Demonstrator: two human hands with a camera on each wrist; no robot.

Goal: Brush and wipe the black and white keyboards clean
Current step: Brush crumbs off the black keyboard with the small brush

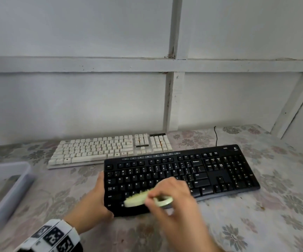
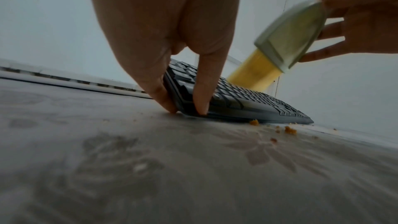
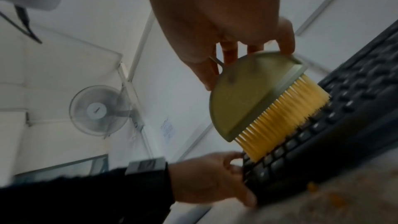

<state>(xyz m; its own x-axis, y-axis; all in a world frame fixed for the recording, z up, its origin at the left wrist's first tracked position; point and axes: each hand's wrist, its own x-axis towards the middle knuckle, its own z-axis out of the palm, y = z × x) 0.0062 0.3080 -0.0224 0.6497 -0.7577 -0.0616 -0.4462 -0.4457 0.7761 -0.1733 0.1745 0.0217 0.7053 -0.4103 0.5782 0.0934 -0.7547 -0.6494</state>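
Observation:
The black keyboard (image 1: 201, 171) lies on the flowered tablecloth, with the white keyboard (image 1: 108, 148) behind it to the left. My left hand (image 1: 94, 199) grips the black keyboard's near left corner, fingers (image 2: 200, 98) over its edge. My right hand (image 1: 172, 197) holds a pale green brush (image 1: 139, 198) with yellow bristles (image 3: 280, 117) that touch the keys on the keyboard's left side (image 3: 323, 134). In the left wrist view the brush (image 2: 286, 40) is tilted above the keyboard (image 2: 247, 101). The brush is blurred.
Orange crumbs (image 2: 289, 129) lie on the cloth by the keyboard's front edge. A translucent plastic tub (image 1: 3, 188) stands at the left. A black cable (image 1: 216, 135) runs along the white wall behind. A fan (image 3: 99, 110) hangs on the wall.

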